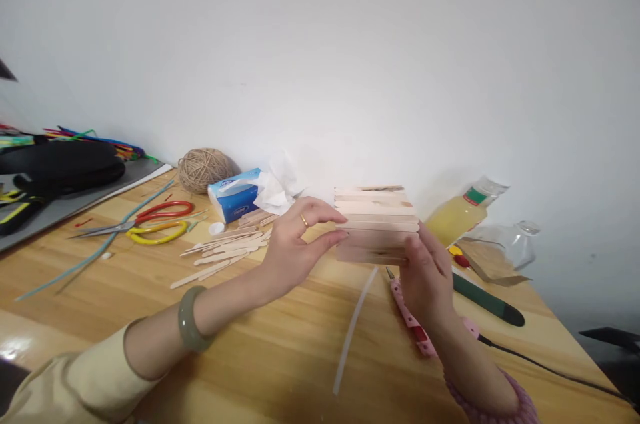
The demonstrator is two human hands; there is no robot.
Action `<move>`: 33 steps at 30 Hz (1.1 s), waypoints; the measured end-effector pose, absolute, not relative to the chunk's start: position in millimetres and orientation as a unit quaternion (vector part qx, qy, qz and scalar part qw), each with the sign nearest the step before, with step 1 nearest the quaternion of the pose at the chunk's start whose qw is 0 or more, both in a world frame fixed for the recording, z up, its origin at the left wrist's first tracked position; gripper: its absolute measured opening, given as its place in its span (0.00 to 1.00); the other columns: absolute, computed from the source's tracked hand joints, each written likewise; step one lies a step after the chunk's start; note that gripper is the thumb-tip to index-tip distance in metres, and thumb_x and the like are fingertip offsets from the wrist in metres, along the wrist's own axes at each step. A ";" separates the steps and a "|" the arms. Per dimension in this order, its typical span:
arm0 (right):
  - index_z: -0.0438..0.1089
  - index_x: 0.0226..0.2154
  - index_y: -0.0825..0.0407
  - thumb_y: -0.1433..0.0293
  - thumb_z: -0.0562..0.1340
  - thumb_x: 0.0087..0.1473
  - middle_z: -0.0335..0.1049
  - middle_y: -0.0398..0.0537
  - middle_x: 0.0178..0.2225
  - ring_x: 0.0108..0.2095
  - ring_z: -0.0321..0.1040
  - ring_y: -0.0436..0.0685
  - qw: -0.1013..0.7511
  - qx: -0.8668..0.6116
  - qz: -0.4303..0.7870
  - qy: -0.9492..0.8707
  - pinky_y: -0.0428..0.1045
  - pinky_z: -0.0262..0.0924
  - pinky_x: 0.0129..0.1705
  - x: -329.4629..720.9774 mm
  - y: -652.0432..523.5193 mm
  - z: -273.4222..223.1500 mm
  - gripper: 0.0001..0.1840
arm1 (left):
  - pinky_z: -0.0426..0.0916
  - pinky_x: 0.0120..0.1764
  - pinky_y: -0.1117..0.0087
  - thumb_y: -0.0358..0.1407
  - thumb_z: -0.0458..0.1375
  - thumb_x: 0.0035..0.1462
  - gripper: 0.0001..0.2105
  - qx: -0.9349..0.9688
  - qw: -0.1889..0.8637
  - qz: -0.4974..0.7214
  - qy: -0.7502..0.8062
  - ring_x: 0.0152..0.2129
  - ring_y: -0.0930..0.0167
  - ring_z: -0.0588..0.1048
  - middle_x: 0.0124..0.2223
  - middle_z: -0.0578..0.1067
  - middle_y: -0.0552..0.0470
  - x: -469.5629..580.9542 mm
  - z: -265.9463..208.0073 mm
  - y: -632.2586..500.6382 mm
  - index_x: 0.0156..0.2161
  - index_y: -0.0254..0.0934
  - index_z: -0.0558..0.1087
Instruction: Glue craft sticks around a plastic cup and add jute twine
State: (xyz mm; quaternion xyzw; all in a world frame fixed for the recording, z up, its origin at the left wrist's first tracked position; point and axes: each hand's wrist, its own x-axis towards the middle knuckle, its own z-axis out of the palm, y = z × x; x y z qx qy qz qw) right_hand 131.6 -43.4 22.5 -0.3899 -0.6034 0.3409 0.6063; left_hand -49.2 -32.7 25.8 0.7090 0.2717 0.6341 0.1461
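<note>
A box-like piece made of wooden craft sticks point(375, 217) laid edge to edge is held up above the table, its front lower part slightly blurred. My right hand point(427, 277) grips its right end, thumb on the near face and fingers partly hidden behind. At its left end my left hand point(295, 244), wearing a ring, has thumb and forefinger closing on the edge in a pinch. Below the piece lie a translucent glue stick point(354, 334) and a pink glue gun point(410, 317), partly covered by my right hand and forearm.
Loose craft sticks point(227, 251) lie left, near a tissue pack point(235, 195), a twine ball point(204, 171) and scissors point(150, 224). At right are a bottle of yellow liquid point(457, 211), a clear glass bottle point(523, 244), a dark green tool point(487, 301) and a black cable point(545, 367).
</note>
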 end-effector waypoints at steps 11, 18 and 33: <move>0.60 0.20 0.47 0.51 0.53 0.54 0.61 0.42 0.21 0.26 0.60 0.55 0.593 -0.508 0.252 -0.571 0.50 0.60 0.29 123.1 -53.7 23.6 0.20 | 0.68 0.33 0.71 0.26 0.62 0.49 0.05 0.729 0.137 0.619 0.256 0.30 0.73 0.71 0.31 0.72 0.51 -45.9 29.9 -37.4 0.33 0.35 0.72; 0.62 0.23 0.48 0.57 0.50 0.57 0.66 0.44 0.24 0.30 0.65 0.57 0.557 -0.519 0.225 -0.608 0.50 0.63 0.34 123.1 -58.3 32.0 0.17 | 0.68 0.33 0.71 0.26 0.62 0.48 0.05 0.732 0.122 0.624 0.243 0.30 0.73 0.72 0.30 0.72 0.51 -47.6 32.1 -37.0 0.32 0.36 0.72; 0.69 0.37 0.46 0.56 0.56 0.52 0.72 0.44 0.28 0.38 0.69 0.61 0.565 -0.462 0.298 -0.615 0.53 0.65 0.39 128.7 -52.5 21.4 0.15 | 0.67 0.33 0.71 0.25 0.62 0.48 0.06 0.719 0.139 0.642 0.228 0.29 0.73 0.72 0.29 0.73 0.52 -48.7 28.7 -36.3 0.29 0.36 0.71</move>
